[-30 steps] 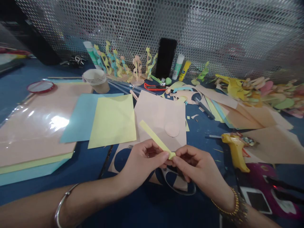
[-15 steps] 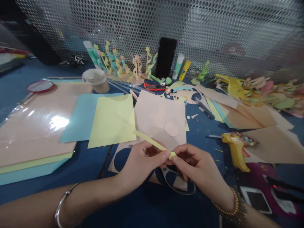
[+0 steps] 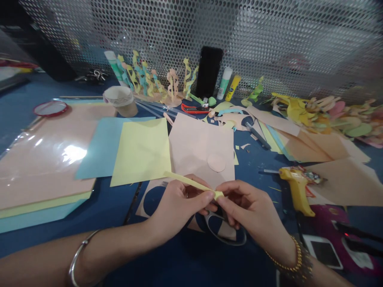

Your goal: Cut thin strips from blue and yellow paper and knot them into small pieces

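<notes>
A narrow yellow paper strip (image 3: 187,180) slants from upper left down to a small folded end between my hands. My left hand (image 3: 182,203) pinches the strip near that end with thumb and fingers. Around the folded end, my right hand (image 3: 247,207) closes thumb and fingertips. Below the fingers lies a pair of scissors (image 3: 230,241), its handles partly hidden. A pink sheet (image 3: 200,139) with a pale pink paper circle (image 3: 217,163) on it lies just beyond my hands, beside a yellow sheet (image 3: 143,149).
A blue sheet (image 3: 103,147) and plastic-covered paper (image 3: 50,159) lie left, near a paper cup (image 3: 121,101). Curled paper pieces, a black phone (image 3: 209,71) and glue sticks stand behind. At right are a yellow glue gun (image 3: 296,189) and paper scraps.
The strip's free end has dropped a little and lies at a flatter slant. Both hands keep their hold, with the fingers shifted slightly at the folded end.
</notes>
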